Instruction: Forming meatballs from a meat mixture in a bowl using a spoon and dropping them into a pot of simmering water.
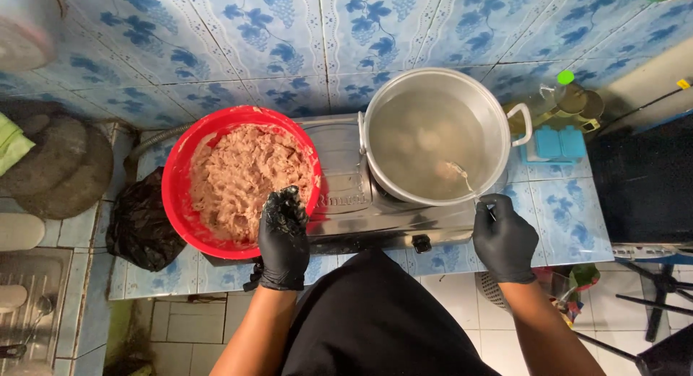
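A red bowl (180,203) full of pinkish ground meat paste (242,177) sits on the left of a steel tabletop stove (339,174). My left hand (283,239), in a black glove smeared with paste, rests closed at the bowl's near rim. A large steel pot (498,109) of cloudy water stands on the right burner, with pale lumps under the surface. My right hand (503,235), also in a black glove, grips a thin metal spoon (462,175) whose tip dips into the water at the pot's near edge.
A black plastic bag (141,221) lies left of the bowl on the tiled counter. A green-capped bottle (552,94) and a blue block (559,141) stand right of the pot. Round stone slabs (61,167) lie far left, a sink (29,296) below them.
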